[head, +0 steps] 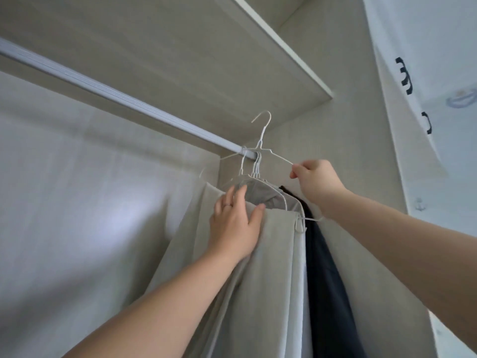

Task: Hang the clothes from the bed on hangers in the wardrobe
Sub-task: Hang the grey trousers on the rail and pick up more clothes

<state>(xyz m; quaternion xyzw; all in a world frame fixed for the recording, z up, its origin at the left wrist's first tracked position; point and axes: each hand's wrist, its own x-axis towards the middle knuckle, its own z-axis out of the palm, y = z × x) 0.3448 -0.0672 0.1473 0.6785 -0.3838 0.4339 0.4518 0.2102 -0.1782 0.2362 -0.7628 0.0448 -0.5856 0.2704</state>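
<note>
Pinching hanger (263,140) end, right hand (316,180) fingers (296,169).

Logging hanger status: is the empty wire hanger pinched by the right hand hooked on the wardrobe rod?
No, the wire hanger has its hook free in the air above the rod, held by the right hand.

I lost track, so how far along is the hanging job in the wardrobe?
Done: beige garments and a dark garment hang from the rail. In hand: the right hand pinches an empty wire hanger, its hook above the rail; the left hand rests on the beige garments. Left: that hanger needs a garment; how many more wait is out of view.
</note>
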